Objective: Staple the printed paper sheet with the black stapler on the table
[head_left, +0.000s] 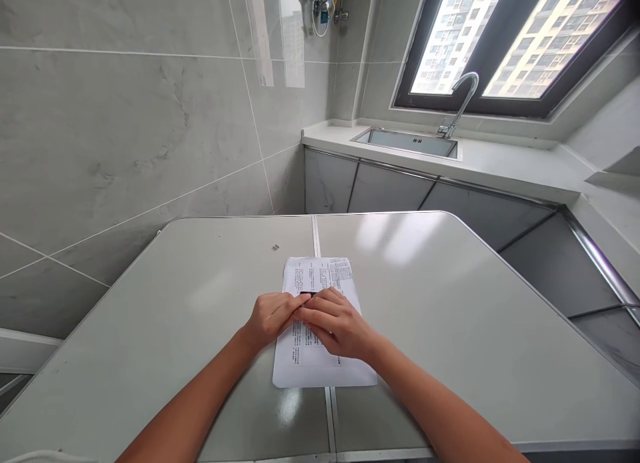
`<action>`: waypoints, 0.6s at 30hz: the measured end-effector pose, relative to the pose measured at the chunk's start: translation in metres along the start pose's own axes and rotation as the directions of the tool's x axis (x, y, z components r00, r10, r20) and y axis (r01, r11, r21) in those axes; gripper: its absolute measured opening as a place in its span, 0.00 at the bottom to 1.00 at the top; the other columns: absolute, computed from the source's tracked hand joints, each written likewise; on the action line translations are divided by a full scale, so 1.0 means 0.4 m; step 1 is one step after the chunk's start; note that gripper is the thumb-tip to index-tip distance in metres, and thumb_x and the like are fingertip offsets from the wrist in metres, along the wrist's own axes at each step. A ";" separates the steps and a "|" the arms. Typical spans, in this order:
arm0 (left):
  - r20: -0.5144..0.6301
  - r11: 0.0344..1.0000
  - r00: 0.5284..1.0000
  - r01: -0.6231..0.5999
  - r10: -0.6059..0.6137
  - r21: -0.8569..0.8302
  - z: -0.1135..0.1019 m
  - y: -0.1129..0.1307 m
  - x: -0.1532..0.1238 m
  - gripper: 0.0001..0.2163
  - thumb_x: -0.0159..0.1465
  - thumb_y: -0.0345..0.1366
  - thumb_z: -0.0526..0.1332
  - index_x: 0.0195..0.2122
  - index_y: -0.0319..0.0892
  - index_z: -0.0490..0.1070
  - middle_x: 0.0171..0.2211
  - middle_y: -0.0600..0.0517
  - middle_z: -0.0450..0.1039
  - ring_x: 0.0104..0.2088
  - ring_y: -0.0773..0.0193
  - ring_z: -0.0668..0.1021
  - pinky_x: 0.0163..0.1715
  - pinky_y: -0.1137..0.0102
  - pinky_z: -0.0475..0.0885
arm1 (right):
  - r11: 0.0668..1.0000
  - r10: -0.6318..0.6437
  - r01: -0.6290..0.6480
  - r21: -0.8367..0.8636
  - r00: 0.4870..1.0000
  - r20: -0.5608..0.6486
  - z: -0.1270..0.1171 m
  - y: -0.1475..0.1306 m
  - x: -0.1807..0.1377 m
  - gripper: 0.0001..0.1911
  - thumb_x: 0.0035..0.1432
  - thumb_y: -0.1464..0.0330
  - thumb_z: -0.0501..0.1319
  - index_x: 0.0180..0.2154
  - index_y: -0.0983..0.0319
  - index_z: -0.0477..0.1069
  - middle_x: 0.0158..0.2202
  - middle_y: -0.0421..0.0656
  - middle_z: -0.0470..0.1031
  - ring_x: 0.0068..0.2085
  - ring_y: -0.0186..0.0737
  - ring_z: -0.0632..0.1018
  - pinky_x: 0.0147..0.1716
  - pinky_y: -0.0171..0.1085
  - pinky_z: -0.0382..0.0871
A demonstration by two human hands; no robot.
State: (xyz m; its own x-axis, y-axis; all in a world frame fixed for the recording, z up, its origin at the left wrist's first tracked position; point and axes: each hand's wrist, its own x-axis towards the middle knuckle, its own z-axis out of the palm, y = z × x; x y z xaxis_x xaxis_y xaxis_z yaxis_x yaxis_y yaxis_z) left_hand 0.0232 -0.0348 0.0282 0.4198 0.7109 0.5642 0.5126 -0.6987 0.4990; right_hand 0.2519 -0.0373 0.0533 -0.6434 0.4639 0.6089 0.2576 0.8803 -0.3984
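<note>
A printed white sheet of paper (320,276) lies on the grey folding table (450,316), across its middle seam. Both hands meet over the sheet's centre. My left hand (270,318) is curled with its fingertips pinched at a small dark object (307,294) on the paper. My right hand (336,321) lies beside it, fingers bent and pressed together, tips touching the same spot. The dark object is mostly hidden by the fingers and too small to name. The hands cover the sheet's middle part.
A pair of small staples or clips (275,247) lies on the table beyond the paper. Behind stands a white counter with a steel sink (405,141) and tap (461,99) under a window. A tiled wall is at the left.
</note>
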 end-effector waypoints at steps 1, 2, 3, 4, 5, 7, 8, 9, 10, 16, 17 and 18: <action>-0.006 1.000 1.000 -0.005 0.005 0.007 -0.001 0.001 0.000 0.12 0.73 0.42 0.59 0.50 0.46 0.80 0.23 0.52 0.73 0.23 0.62 0.74 0.27 0.68 0.66 | 1.000 0.002 -0.002 0.024 1.000 -0.010 0.000 0.002 0.000 0.19 0.71 0.73 0.56 0.58 0.51 0.73 0.43 0.43 0.81 0.42 0.44 0.75 0.43 0.45 0.70; -0.015 1.000 1.000 -0.008 0.008 0.015 -0.001 0.001 0.001 0.12 0.72 0.42 0.60 0.50 0.46 0.80 0.22 0.52 0.72 0.22 0.63 0.74 0.27 0.68 0.65 | 0.999 0.000 0.001 0.048 1.000 -0.018 -0.001 0.006 0.000 0.19 0.70 0.72 0.56 0.58 0.51 0.73 0.44 0.43 0.81 0.43 0.44 0.75 0.43 0.46 0.71; -0.024 1.000 1.000 -0.009 0.010 0.024 0.000 0.000 0.001 0.12 0.72 0.41 0.61 0.51 0.46 0.80 0.22 0.53 0.72 0.22 0.63 0.74 0.27 0.68 0.65 | 0.998 -0.003 0.004 0.069 1.000 -0.023 -0.002 0.010 -0.001 0.19 0.70 0.72 0.57 0.58 0.51 0.73 0.45 0.44 0.81 0.43 0.45 0.76 0.44 0.46 0.71; -0.032 1.000 0.999 -0.008 0.009 0.030 0.001 0.000 0.001 0.12 0.72 0.41 0.61 0.51 0.46 0.80 0.22 0.53 0.72 0.22 0.63 0.73 0.26 0.68 0.65 | 0.996 -0.005 0.007 0.088 1.000 -0.027 -0.003 0.013 -0.001 0.19 0.70 0.72 0.57 0.58 0.51 0.73 0.46 0.44 0.81 0.44 0.45 0.76 0.44 0.47 0.72; -0.040 1.000 0.999 -0.008 0.009 0.030 0.003 -0.001 0.002 0.11 0.72 0.40 0.62 0.51 0.47 0.80 0.21 0.54 0.71 0.22 0.63 0.73 0.27 0.68 0.65 | 0.994 -0.004 0.007 0.105 1.000 -0.030 -0.003 0.016 -0.002 0.19 0.70 0.72 0.57 0.58 0.52 0.72 0.46 0.45 0.81 0.44 0.45 0.76 0.45 0.47 0.72; -0.058 1.000 0.998 -0.011 0.011 0.012 0.008 -0.002 0.004 0.11 0.71 0.39 0.63 0.52 0.48 0.80 0.21 0.54 0.71 0.22 0.63 0.73 0.27 0.68 0.66 | 0.990 0.011 -0.006 0.141 0.999 -0.035 -0.002 0.019 -0.003 0.19 0.70 0.72 0.57 0.58 0.52 0.72 0.47 0.45 0.80 0.43 0.44 0.76 0.44 0.47 0.73; -0.065 1.000 0.998 -0.012 0.012 0.002 0.009 -0.002 0.006 0.11 0.71 0.39 0.63 0.52 0.48 0.79 0.21 0.54 0.71 0.22 0.63 0.74 0.28 0.68 0.66 | 0.986 0.017 -0.010 0.164 0.999 -0.041 0.000 0.019 -0.003 0.19 0.70 0.72 0.57 0.58 0.53 0.72 0.48 0.46 0.80 0.43 0.44 0.76 0.44 0.47 0.74; -0.069 1.000 0.998 -0.014 0.013 -0.003 0.010 -0.002 0.009 0.11 0.71 0.39 0.63 0.53 0.48 0.79 0.22 0.54 0.72 0.22 0.63 0.74 0.28 0.68 0.66 | 0.982 0.019 -0.009 0.188 0.999 -0.049 0.002 0.019 -0.002 0.19 0.70 0.72 0.58 0.58 0.53 0.72 0.48 0.46 0.80 0.43 0.44 0.76 0.44 0.47 0.74; -0.072 1.000 0.997 -0.011 0.011 -0.004 0.010 -0.001 0.012 0.11 0.71 0.39 0.64 0.53 0.48 0.79 0.23 0.54 0.73 0.23 0.63 0.74 0.29 0.69 0.67 | 0.978 0.022 -0.008 0.210 0.998 -0.065 0.005 0.018 -0.001 0.18 0.70 0.72 0.58 0.58 0.54 0.72 0.48 0.46 0.80 0.43 0.44 0.76 0.44 0.47 0.74; -0.182 0.988 0.979 0.115 -0.095 0.105 0.001 -0.008 0.025 0.12 0.71 0.45 0.64 0.51 0.46 0.77 0.25 0.55 0.74 0.23 0.66 0.73 0.28 0.71 0.67 | 0.964 0.243 -0.190 0.188 0.917 -0.317 -0.023 0.073 -0.003 0.11 0.72 0.69 0.57 0.49 0.56 0.77 0.41 0.45 0.81 0.42 0.44 0.78 0.43 0.45 0.75; -0.211 0.974 0.967 0.176 -0.144 0.142 -0.002 -0.014 0.026 0.11 0.72 0.44 0.62 0.49 0.46 0.76 0.26 0.55 0.74 0.23 0.66 0.72 0.28 0.71 0.66 | 0.950 0.307 -0.265 0.164 0.884 -0.352 -0.039 0.099 -0.008 0.11 0.72 0.69 0.57 0.47 0.56 0.78 0.40 0.45 0.81 0.42 0.44 0.79 0.42 0.45 0.75; -0.233 0.953 0.951 0.246 -0.202 0.175 -0.005 -0.022 0.029 0.10 0.73 0.43 0.60 0.48 0.46 0.75 0.26 0.55 0.73 0.24 0.66 0.73 0.29 0.71 0.66 | 0.929 0.370 -0.346 0.133 0.849 -0.378 -0.057 0.129 -0.016 0.11 0.72 0.67 0.57 0.46 0.57 0.78 0.39 0.45 0.81 0.41 0.44 0.79 0.41 0.44 0.75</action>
State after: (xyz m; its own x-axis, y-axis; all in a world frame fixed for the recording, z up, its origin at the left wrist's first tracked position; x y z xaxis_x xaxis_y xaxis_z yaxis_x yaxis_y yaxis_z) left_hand 0.0219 -0.0206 0.0316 0.1208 0.7990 0.5891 0.7230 -0.4774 0.4993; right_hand 0.2858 0.0073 0.0445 -0.1787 0.7569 0.6286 0.3657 0.6442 -0.6718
